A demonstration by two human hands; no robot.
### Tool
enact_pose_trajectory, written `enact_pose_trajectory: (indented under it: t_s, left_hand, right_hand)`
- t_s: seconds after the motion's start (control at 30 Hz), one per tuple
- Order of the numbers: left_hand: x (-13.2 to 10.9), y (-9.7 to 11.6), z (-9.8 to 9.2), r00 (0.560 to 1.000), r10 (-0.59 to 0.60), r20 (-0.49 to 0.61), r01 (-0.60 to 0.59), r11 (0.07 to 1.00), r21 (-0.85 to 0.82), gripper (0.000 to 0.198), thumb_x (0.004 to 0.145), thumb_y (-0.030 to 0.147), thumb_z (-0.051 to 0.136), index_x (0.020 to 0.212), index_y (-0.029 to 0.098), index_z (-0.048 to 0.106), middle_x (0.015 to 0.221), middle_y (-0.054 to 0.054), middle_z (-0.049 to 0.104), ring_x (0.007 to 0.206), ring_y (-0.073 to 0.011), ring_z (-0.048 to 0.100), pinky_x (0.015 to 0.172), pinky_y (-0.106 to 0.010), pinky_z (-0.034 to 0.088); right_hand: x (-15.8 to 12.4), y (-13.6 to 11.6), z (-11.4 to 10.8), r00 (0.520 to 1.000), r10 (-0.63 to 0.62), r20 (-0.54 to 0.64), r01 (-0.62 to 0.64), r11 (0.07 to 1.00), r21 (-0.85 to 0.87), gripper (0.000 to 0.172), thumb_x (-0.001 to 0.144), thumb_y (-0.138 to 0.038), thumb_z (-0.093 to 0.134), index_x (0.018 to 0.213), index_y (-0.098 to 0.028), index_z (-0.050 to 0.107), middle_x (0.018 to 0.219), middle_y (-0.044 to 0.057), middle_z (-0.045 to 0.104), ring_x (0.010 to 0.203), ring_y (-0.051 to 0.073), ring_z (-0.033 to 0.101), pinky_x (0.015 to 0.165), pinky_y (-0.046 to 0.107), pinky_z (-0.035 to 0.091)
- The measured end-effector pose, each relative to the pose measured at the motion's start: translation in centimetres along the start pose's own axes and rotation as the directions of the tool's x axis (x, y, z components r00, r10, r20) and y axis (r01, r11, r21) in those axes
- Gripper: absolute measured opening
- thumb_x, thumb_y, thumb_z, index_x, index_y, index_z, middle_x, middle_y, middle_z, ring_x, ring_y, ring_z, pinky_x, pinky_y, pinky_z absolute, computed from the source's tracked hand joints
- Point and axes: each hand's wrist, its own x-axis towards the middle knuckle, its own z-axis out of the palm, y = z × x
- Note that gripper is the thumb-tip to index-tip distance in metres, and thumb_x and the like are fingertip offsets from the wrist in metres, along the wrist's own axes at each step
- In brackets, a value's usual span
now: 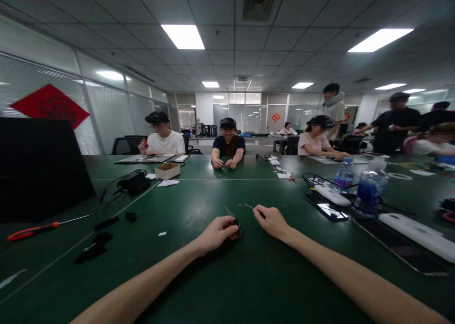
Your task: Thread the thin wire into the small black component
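Observation:
Over the green table [259, 276], both my hands are close together near the middle. My left hand [215, 235] is closed, thumb and fingers pinching a small black object [236, 226] whose kind I cannot make out. A thin, pale strip or line shows just beyond it. My right hand [273, 223] is closed around a slim tool with a fine metal tip [249, 206] that points up and left. A dark part shows between its fingers; the rest is hidden. The tool's tip stands apart from the black object. Small bits lie on the table beyond the hands.
Left lie an orange-handled screwdriver [42, 229], black pieces [94, 248] and a dark screen [39, 167]. Further off stands a cardboard box [168, 171]. Bottles [371, 191], phones [401, 243] and white devices [419, 231] occupy the right. Several other people sit or stand beyond.

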Motion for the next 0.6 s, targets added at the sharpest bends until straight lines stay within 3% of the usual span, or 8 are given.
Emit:
enact_pose_trajectory:
  t_s: [0.17, 0.33, 0.6]
  left_hand:
    - [0.4, -0.9, -0.4, 0.993, -0.002, -0.116, -0.022, 0.978, -0.207, 0.036, 0.080, 0.041, 0.057, 0.102, 0.011, 0.058, 0.094, -0.011, 0.060, 0.081, -0.0163, 0.055, 0.075, -0.028, 0.041]
    - [0.4, -1.3, -0.7, 0.990, -0.025, -0.140, -0.027, 0.932, -0.361, 0.033, 0.080, 0.034, 0.060, 0.106, 0.014, 0.056, 0.104, -0.012, 0.058, 0.089, -0.0170, 0.056, 0.081, -0.030, 0.041]
    - [0.3, -1.1, -0.4, 0.985, -0.041, -0.168, -0.014, 0.949, -0.314, 0.042, 0.078, 0.037, 0.063, 0.113, 0.014, 0.057, 0.105, -0.013, 0.059, 0.089, -0.0177, 0.056, 0.081, -0.031, 0.042]
  right_hand:
    - [-0.2, -0.6, -0.5, 0.977, -0.187, 0.102, 0.187, 0.982, 0.006, 0.030, 0.093, -0.035, 0.039, 0.089, -0.020, 0.064, 0.070, 0.002, 0.065, 0.060, 0.012, 0.058, 0.061, 0.022, 0.038]
    - [-0.5, -1.1, -1.1, 0.934, -0.308, 0.181, 0.312, 0.950, 0.010, 0.029, 0.092, -0.034, 0.039, 0.091, -0.020, 0.065, 0.071, 0.002, 0.066, 0.060, 0.012, 0.058, 0.062, 0.021, 0.038]
    - [-0.4, -0.9, -0.8, 0.927, -0.326, 0.184, 0.337, 0.941, -0.032, 0.029, 0.092, -0.035, 0.039, 0.091, -0.020, 0.065, 0.070, 0.002, 0.066, 0.062, 0.012, 0.058, 0.061, 0.022, 0.036]
